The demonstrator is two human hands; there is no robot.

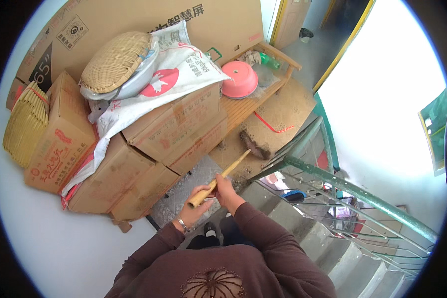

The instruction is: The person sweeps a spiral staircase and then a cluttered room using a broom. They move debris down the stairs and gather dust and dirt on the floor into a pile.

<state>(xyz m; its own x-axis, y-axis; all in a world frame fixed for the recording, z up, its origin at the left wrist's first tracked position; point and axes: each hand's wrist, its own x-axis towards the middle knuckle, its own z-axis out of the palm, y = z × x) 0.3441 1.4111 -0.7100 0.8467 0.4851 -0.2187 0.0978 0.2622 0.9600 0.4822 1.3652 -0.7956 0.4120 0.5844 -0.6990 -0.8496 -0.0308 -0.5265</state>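
Both of my hands are on a pale yellow wooden or bamboo handle [229,169] that slants away from me, its open hollow end toward me. My left hand [193,213] is around the near end, palm turned up. Farther along, my right hand [224,190] grips it near the middle. Beyond the handle's thin far end, a dark brush or broom head [254,145] rests on the patterned floor; whether the two are joined cannot be told. A red strip [266,123] lies on the floor past it.
Stacked cardboard boxes [178,119] stand at left, bearing a white woven sack [171,74] and a wicker basket [115,61]. A pink basin [240,79] sits on a wooden bench [242,108]. Concrete stairs [320,242] descend at right beside a green metal railing [361,197].
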